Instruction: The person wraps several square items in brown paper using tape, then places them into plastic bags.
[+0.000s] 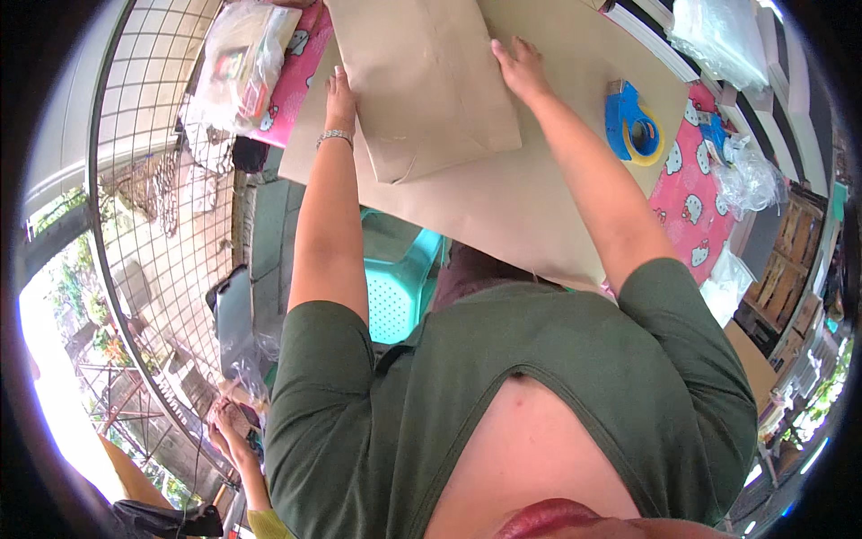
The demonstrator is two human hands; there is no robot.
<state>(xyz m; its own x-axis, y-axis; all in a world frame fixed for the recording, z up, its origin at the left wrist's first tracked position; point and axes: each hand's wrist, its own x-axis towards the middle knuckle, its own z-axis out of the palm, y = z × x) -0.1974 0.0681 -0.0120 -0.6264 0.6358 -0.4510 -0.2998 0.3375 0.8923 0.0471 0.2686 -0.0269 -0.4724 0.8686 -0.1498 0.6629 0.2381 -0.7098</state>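
A flat brown paper package (431, 90) with folded edges lies on a large sheet of brown paper (485, 211) spread over the table. My left hand (340, 103), a metal band at its wrist, rests along the package's left edge with fingers stretched out. At the opposite edge, my right hand (521, 70) has its thumb and fingers apart, beside or lightly touching the package. To the right of my right forearm, a blue tape dispenser (620, 112) with a yellow-edged roll lies on the brown sheet.
Pink patterned cloth (687, 202) shows under the sheet. Plastic-wrapped goods (242, 67) lie at far left, clear plastic bags (718, 40) at far right. A turquoise stool (395, 292) stands below the table edge. Wire mesh (148, 117) runs along the left; another person's hands (229, 427) show lower left.
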